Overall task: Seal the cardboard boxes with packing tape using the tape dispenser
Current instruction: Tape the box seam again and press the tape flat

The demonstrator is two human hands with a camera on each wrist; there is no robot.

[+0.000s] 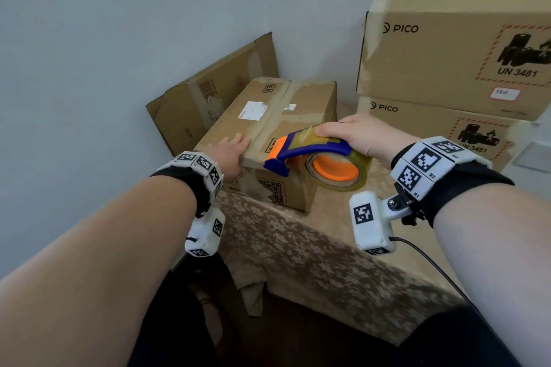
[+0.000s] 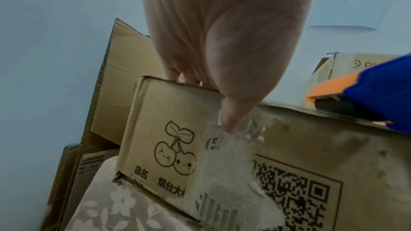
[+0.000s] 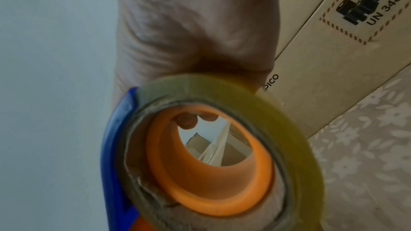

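A worn brown cardboard box (image 1: 268,116) lies on the patterned tablecloth, flaps down, old tape along its top seam. My left hand (image 1: 229,152) presses flat on the box's near left top edge, thumb (image 2: 231,120) down on the front face beside the cherry print. My right hand (image 1: 357,134) grips the blue and orange tape dispenser (image 1: 310,155) from above, holding it at the near end of the top seam. The clear tape roll (image 3: 222,155) on its orange hub fills the right wrist view, fingertips showing through the hub.
Two stacked PICO boxes (image 1: 456,48) stand at the right on the table. A flattened carton (image 1: 208,92) leans against the wall behind the small box. The table's front edge (image 1: 298,292) drops off below my wrists.
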